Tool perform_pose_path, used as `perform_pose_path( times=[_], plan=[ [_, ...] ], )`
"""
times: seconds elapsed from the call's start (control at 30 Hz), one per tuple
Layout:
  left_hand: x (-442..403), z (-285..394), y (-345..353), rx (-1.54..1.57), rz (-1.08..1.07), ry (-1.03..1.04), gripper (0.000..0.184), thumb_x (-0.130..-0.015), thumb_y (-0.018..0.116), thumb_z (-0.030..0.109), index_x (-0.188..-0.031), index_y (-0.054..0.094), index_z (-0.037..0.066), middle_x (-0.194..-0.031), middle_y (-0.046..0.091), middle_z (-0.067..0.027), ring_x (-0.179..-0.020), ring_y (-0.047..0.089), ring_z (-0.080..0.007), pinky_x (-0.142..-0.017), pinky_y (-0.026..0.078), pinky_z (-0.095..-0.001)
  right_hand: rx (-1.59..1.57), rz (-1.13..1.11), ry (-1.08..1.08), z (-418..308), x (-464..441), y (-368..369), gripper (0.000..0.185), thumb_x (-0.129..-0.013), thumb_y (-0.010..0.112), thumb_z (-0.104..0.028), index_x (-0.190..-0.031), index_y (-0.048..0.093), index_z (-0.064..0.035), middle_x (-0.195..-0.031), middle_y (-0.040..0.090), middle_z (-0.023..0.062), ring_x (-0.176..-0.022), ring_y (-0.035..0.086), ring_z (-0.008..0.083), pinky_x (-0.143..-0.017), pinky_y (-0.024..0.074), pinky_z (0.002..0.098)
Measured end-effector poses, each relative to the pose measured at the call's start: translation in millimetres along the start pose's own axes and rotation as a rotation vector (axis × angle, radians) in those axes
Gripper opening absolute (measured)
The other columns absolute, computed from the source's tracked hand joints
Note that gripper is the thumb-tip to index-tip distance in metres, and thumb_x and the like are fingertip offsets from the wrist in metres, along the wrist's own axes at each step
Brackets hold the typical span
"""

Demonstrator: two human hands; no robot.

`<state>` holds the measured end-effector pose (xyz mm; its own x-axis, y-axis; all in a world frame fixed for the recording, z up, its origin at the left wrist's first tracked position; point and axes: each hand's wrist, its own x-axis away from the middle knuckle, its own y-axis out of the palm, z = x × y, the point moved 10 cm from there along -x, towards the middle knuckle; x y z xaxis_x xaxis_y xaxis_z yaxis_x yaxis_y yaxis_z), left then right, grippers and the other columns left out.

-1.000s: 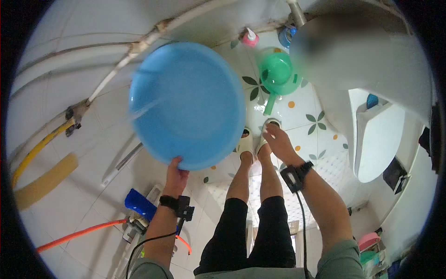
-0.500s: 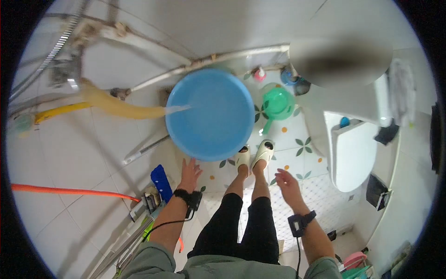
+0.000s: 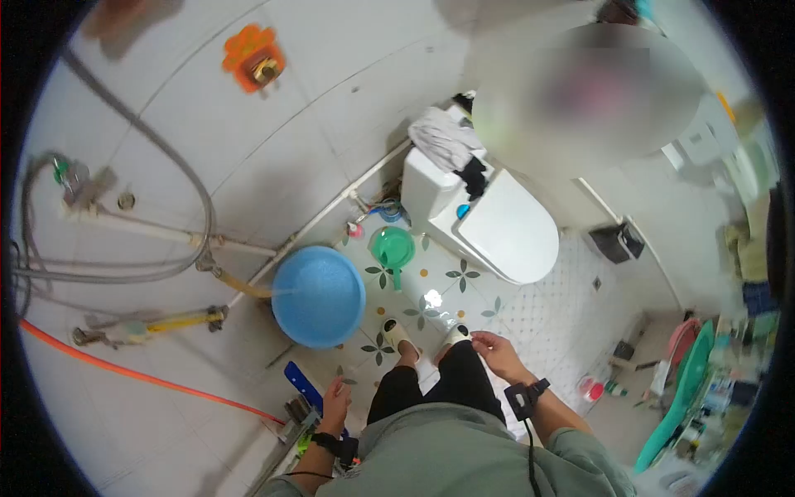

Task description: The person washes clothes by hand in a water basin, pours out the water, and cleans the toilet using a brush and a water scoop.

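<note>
My left hand (image 3: pixel 336 402) hangs below the blue basin (image 3: pixel 321 340), near a blue strip with white dots (image 3: pixel 303 386). Its fingers are loosely bent and apart, with nothing seen in them. My right hand (image 3: pixel 498 354) hovers beside my right knee; its fingers are partly curled but apart, and they hold nothing visible. Water runs from a yellowish hose (image 3: pixel 246 286) into the basin, which stands on the floor against the wall. Right of the basin lies a green dipper (image 3: pixel 393 246), its handle towards me.
A white toilet (image 3: pixel 517 236) stands ahead to the right, a grey cloth (image 3: pixel 445 139) on its tank. An orange hose (image 3: pixel 149 381) crosses the left side. A shower hose (image 3: pixel 186 170) loops on the wall. At the right are a green basin (image 3: pixel 683 398) and crowded bottles.
My view has swung to the right and risen, so the basin now appears smaller and further left. My left hand is further from the basin's rim. The water still runs.
</note>
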<state>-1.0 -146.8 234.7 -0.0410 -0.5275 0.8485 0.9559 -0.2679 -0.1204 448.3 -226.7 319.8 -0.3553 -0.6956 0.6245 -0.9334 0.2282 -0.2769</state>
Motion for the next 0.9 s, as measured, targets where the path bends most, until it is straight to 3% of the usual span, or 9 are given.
perform_pose_path(
  times=[0.1, 0.13, 0.17, 0.23, 0.43, 0.53, 0.73, 0.9],
  plan=[
    [21, 21, 0, -0.139, -0.047, 0.032, 0.060, -0.091, 0.062, 0.027, -0.143, 0.039, 0.010, -0.135, 0.047, -0.0108, -0.122, 0.047, -0.0251, -0.098, 0.040, -0.0427, -0.050, 0.074, 0.029, 8, 32, -35, 0.033, -0.094, 0.058, -0.023, -0.120, 0.063, -0.0029, -0.110, 0.069, 0.0152, -0.101, 0.065, 0.0234, -0.088, 0.0490, 0.0332],
    [26, 26, -5, -0.133, -0.035, 0.043, 0.057, -0.092, 0.061, 0.026, -0.143, 0.040, 0.011, -0.133, 0.049, -0.0093, -0.118, 0.048, -0.0234, -0.096, 0.042, -0.0419, -0.036, 0.149, -0.061, 14, 43, -49, 0.035, -0.093, 0.057, -0.025, -0.120, 0.063, -0.0033, -0.111, 0.068, 0.0163, -0.103, 0.065, 0.0248, -0.089, 0.0490, 0.0345],
    [31, 27, -10, -0.141, -0.038, 0.041, 0.054, -0.093, 0.060, 0.025, -0.142, 0.042, 0.012, -0.130, 0.050, -0.0079, -0.115, 0.050, -0.0217, -0.093, 0.043, -0.0411, 0.074, 0.193, -0.042, 18, 57, -64, 0.036, -0.093, 0.056, -0.026, -0.120, 0.063, -0.0041, -0.112, 0.067, 0.0170, -0.103, 0.064, 0.0272, -0.090, 0.0489, 0.0355],
    [38, 31, -4, -0.191, -0.047, 0.014, 0.051, -0.094, 0.059, 0.024, -0.141, 0.043, 0.013, -0.126, 0.051, -0.0057, -0.109, 0.051, -0.0193, -0.090, 0.045, -0.0402, -0.029, 0.242, -0.018, 42, 81, -85, 0.039, -0.092, 0.057, -0.029, -0.120, 0.063, -0.0036, -0.111, 0.067, 0.0173, -0.101, 0.064, 0.0304, -0.088, 0.0495, 0.0364],
    [57, 59, 24, -0.336, -0.033, 0.019, 0.052, -0.093, 0.061, 0.023, -0.141, 0.044, 0.012, -0.118, 0.053, -0.0043, -0.104, 0.052, -0.0185, -0.086, 0.046, -0.0386, -0.161, 0.403, 0.078, 101, 140, -142, 0.036, -0.091, 0.059, -0.027, -0.119, 0.063, -0.0047, -0.103, 0.069, 0.0176, -0.095, 0.066, 0.0288, -0.084, 0.0507, 0.0360],
    [67, 84, 67, -0.385, -0.115, 0.085, 0.052, -0.093, 0.061, 0.025, -0.140, 0.044, 0.011, -0.119, 0.054, -0.0044, -0.103, 0.052, -0.0186, -0.088, 0.046, -0.0396, -0.165, 0.490, 0.021, 115, 162, -177, 0.035, -0.091, 0.059, -0.027, -0.118, 0.064, -0.0049, -0.102, 0.069, 0.0172, -0.093, 0.066, 0.0287, -0.082, 0.0507, 0.0362],
    [107, 135, 133, -0.601, -0.307, 0.167, 0.056, -0.096, 0.057, 0.030, -0.145, 0.037, 0.012, -0.138, 0.047, -0.0099, -0.117, 0.051, -0.0232, -0.092, 0.045, -0.0405, -0.270, 0.596, 0.067, 164, 185, -246, 0.036, -0.091, 0.058, -0.028, -0.118, 0.064, -0.0044, -0.101, 0.069, 0.0178, -0.093, 0.066, 0.0285, -0.082, 0.0506, 0.0359],
    [161, 186, 131, -0.624, -0.238, 0.243, 0.052, -0.095, 0.059, 0.030, -0.142, 0.045, 0.011, -0.137, 0.050, -0.0082, -0.114, 0.053, -0.0209, -0.091, 0.046, -0.0374, -0.074, 0.600, 0.097, 195, 199, -310, 0.037, -0.089, 0.059, -0.030, -0.116, 0.065, -0.0040, -0.102, 0.069, 0.0185, -0.095, 0.065, 0.0304, -0.084, 0.0504, 0.0369]
  ],
)
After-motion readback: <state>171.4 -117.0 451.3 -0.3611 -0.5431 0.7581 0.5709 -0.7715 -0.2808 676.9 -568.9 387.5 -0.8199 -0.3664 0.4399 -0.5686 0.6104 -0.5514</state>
